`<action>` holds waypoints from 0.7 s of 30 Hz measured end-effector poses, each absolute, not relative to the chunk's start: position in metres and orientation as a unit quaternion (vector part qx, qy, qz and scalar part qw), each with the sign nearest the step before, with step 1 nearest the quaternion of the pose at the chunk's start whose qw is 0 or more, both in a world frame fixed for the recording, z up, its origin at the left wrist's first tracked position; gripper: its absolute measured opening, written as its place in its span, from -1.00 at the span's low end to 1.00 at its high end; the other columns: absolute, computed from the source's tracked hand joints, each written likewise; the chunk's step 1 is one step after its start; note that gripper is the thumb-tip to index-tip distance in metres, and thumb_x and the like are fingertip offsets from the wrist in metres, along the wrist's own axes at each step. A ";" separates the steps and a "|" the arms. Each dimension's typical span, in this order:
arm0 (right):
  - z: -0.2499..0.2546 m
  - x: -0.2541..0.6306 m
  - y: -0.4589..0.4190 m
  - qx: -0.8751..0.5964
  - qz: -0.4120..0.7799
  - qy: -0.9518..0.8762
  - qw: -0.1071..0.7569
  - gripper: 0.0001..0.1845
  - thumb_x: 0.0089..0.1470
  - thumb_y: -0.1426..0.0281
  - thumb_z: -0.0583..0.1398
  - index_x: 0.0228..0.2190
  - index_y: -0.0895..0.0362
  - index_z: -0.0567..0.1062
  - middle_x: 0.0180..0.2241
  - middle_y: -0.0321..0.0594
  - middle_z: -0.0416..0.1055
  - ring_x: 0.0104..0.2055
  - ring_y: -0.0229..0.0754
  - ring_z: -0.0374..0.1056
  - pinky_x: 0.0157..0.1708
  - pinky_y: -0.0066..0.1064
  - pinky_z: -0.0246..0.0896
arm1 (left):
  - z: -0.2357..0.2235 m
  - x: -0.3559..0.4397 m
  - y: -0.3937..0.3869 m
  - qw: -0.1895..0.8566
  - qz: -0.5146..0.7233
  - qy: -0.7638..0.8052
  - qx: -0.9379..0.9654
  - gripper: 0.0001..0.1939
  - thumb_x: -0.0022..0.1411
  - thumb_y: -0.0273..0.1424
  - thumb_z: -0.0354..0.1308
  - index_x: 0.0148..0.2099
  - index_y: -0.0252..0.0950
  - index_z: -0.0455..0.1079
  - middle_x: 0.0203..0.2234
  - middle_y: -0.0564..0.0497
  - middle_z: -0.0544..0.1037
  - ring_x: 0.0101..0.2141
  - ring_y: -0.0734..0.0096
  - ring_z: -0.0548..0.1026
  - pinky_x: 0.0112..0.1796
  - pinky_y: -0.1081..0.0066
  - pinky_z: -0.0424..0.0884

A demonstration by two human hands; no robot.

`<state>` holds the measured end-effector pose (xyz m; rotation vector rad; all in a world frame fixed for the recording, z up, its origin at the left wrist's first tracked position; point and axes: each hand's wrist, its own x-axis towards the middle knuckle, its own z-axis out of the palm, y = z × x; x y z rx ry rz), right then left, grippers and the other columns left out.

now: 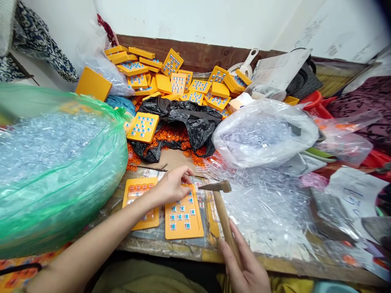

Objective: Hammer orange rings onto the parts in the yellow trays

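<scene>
My right hand (244,260) is wrapped round the wooden handle of a hammer (225,221). The hammer's metal head, with one pointed end, is up, just right of a yellow-orange plastic board (184,228). That board lies flat before me and carries small clear-and-blue pieces in its slots. Over its upper left part is my left hand (174,185), fingers curled and thumb low by the board; whatever they may hold is too small to make out. Partly under my left forearm lies a second yellow-orange board (133,199) with orange and clear pieces.
A green bag (100,179) of clear plastic pieces bulges at left. Behind the boards, a black bag (195,118) holds orange rings. Loose clear pieces (259,215) and a white bag (269,152) are at right. Many finished-looking boards (163,83) are heaped along the wall.
</scene>
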<state>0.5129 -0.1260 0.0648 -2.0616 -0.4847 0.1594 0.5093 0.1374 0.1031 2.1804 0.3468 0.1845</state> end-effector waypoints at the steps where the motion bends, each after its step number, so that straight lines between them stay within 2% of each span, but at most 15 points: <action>1: 0.064 0.513 -0.129 -0.850 0.064 -0.231 0.470 -0.53 0.10 0.19 0.21 0.03 0.08 0.49 0.01 -0.15 0.49 -0.02 -0.01 0.46 -0.07 -0.34 0.40 | 0.103 0.504 0.131 0.469 0.065 0.137 0.870 -0.64 -0.01 -0.55 0.23 -0.11 -0.27 0.36 -0.36 0.06 0.61 -0.35 0.43 0.56 -0.30 0.46 0.44; 3: 0.064 0.512 -0.130 -0.849 0.059 -0.263 0.454 -0.55 0.16 0.21 0.15 0.06 0.04 0.46 0.09 -0.20 0.42 0.10 -0.01 0.36 0.07 -0.29 0.29 | 0.100 0.497 0.123 0.493 0.056 0.149 0.855 -0.65 -0.02 -0.58 0.22 -0.13 -0.27 0.34 -0.37 0.04 0.60 -0.36 0.38 0.56 -0.31 0.42 0.44; 6: 0.067 0.508 -0.124 -0.851 0.043 -0.279 0.443 -0.57 0.22 0.21 0.09 0.09 -0.03 0.43 0.06 -0.24 0.44 0.08 -0.04 0.38 0.07 -0.30 0.27 | 0.095 0.496 0.119 0.487 0.066 0.171 0.854 -0.65 -0.02 -0.59 0.20 -0.14 -0.27 0.34 -0.37 0.02 0.61 -0.34 0.32 0.56 -0.31 0.38 0.44; 9: 0.072 0.508 -0.121 -0.848 0.024 -0.297 0.438 -0.58 0.22 0.22 0.09 0.09 -0.03 0.42 0.01 -0.21 0.48 0.00 -0.06 0.44 -0.05 -0.37 0.35 | 0.094 0.498 0.119 0.482 0.072 0.177 0.855 -0.66 -0.03 -0.60 0.19 -0.15 -0.27 0.35 -0.38 0.02 0.61 -0.34 0.30 0.57 -0.31 0.37 0.44; 12: 0.077 0.512 -0.121 -0.849 0.007 -0.320 0.421 -0.57 0.24 0.27 0.08 0.12 -0.03 0.39 -0.16 -0.17 0.56 -0.20 -0.13 0.51 -0.25 -0.46 0.40 | 0.094 0.499 0.119 0.481 0.071 0.183 0.855 -0.67 -0.03 -0.59 0.19 -0.16 -0.27 0.35 -0.38 0.01 0.61 -0.35 0.30 0.57 -0.34 0.38 0.45; 14: 0.079 0.516 -0.123 -0.850 0.031 -0.349 0.393 -0.55 0.24 0.28 0.07 0.15 -0.04 0.34 -0.28 -0.18 0.56 -0.35 -0.19 0.51 -0.37 -0.50 0.39 | 0.093 0.498 0.118 0.480 0.068 0.189 0.854 -0.66 -0.03 -0.58 0.19 -0.14 -0.28 0.35 -0.38 0.01 0.61 -0.36 0.31 0.57 -0.35 0.40 0.45; 16: 0.079 0.518 -0.125 -0.853 0.059 -0.355 0.378 -0.54 0.24 0.27 0.07 0.17 -0.05 0.31 -0.31 -0.19 0.56 -0.40 -0.21 0.51 -0.38 -0.50 0.40 | 0.092 0.497 0.117 0.478 0.065 0.194 0.854 -0.62 -0.03 -0.58 0.20 -0.10 -0.29 0.35 -0.39 0.01 0.61 -0.37 0.33 0.57 -0.36 0.41 0.46; 19: 0.074 0.520 -0.125 -0.853 0.078 -0.317 0.408 -0.55 0.22 0.24 0.10 0.13 -0.04 0.38 -0.14 -0.15 0.55 -0.18 -0.12 0.52 -0.19 -0.42 0.41 | 0.093 0.497 0.118 0.473 0.058 0.189 0.859 -0.57 -0.03 -0.59 0.21 -0.05 -0.33 0.37 -0.37 -0.01 0.61 -0.37 0.37 0.57 -0.36 0.45 0.47; 21: 0.069 0.518 -0.122 -0.841 0.089 -0.273 0.458 -0.56 0.15 0.20 0.16 0.06 0.00 0.47 -0.02 -0.15 0.50 -0.02 -0.03 0.45 -0.10 -0.36 0.39 | 0.097 0.502 0.126 0.466 0.050 0.179 0.865 -0.58 -0.07 -0.57 0.27 -0.08 -0.35 0.41 -0.38 -0.01 0.62 -0.39 0.39 0.56 -0.39 0.47 0.47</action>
